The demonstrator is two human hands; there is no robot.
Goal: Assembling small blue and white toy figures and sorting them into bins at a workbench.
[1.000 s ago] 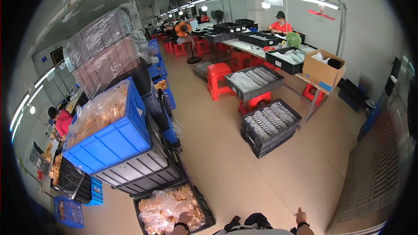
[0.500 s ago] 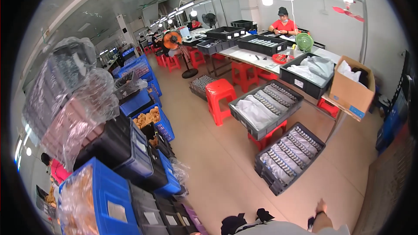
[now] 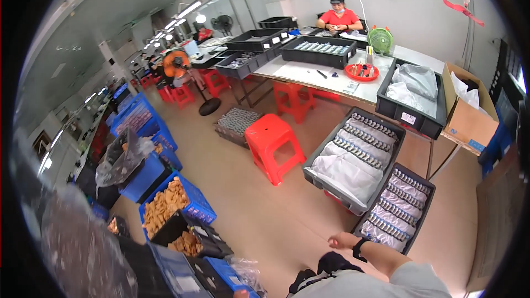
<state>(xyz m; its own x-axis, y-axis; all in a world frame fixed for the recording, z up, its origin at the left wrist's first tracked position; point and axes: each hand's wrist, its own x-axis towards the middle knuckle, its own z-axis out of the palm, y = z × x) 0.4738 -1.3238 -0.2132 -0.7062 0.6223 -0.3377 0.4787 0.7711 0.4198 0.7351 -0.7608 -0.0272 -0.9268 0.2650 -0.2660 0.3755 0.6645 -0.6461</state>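
My right hand (image 3: 343, 240), with a black band on its wrist, reaches forward over the floor with loosely bent fingers and nothing visible in it. It is nearest to a dark tray (image 3: 398, 209) of small parts set in rows between white sheets. Above that one, a grey tray (image 3: 353, 157) with similar rows and a white cover sheet rests on a red stool. At the bottom edge a bit of skin, seemingly my left hand (image 3: 241, 294), shows beside a blue crate (image 3: 229, 276); its fingers are hidden.
A red stool (image 3: 274, 143) stands ahead, beside a low crate of parts (image 3: 238, 124). Crates of tan pieces (image 3: 168, 204) line the left. A worktable (image 3: 309, 77) bears black trays and a cardboard box (image 3: 469, 107); a person (image 3: 338, 19) sits behind it. An orange fan (image 3: 176, 65) stands farther off.
My view has moved forward and the stool, trays and worktable look closer. The stacked crates at left have slid back toward the lower edge. My right hand has swung forward and left.
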